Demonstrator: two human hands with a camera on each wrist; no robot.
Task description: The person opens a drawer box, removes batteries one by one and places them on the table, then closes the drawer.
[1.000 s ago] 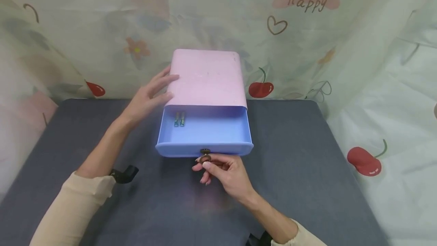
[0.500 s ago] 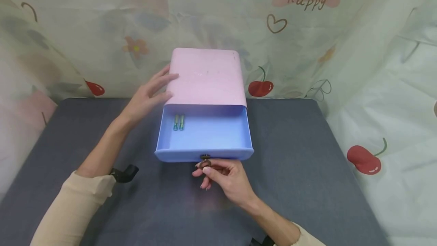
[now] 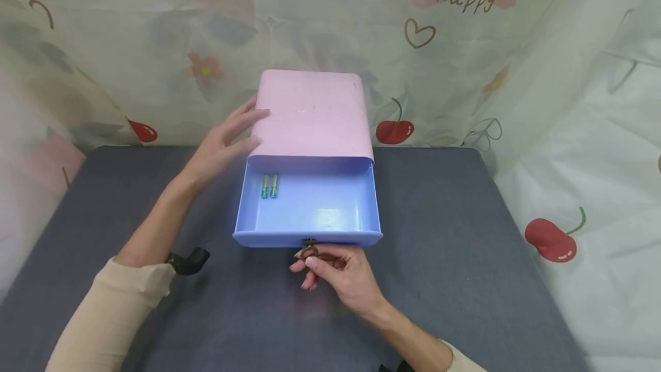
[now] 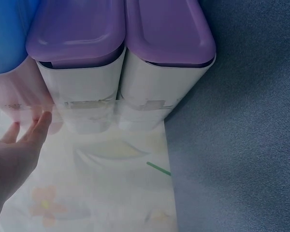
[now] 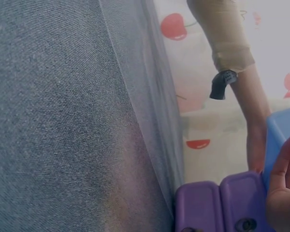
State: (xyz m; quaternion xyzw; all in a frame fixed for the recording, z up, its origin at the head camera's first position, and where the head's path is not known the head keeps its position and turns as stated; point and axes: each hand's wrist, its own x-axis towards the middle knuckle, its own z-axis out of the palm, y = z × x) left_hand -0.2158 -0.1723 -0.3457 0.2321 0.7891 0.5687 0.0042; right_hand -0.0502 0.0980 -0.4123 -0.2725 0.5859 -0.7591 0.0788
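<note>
A small drawer cabinet [image 3: 312, 111] with a pink top stands at the back of the table. Its blue top drawer [image 3: 320, 205] is pulled well out. Two small green and gold cylinders, like batteries [image 3: 273, 186], lie side by side in the drawer's left part. My right hand [image 3: 343, 277] pinches the bronze ring pull [image 3: 308, 252] on the drawer front between thumb and fingers. Against the cabinet's left side rests my left hand [image 3: 219, 141], fingers extended and fingertips at its upper edge. The drawer's far end is hidden under the pink top.
Below the blue drawer, the left wrist view shows two purple drawers [image 4: 82, 36], both pushed in. Dark grey cloth covers the table [image 3: 449, 257]. A printed curtain [image 3: 320, 16] hangs close behind the cabinet and along both sides.
The blue drawer has slid farther out towards me, my right hand moving with its ring pull. More of the drawer floor and the batteries shows. My left hand stays on the cabinet.
</note>
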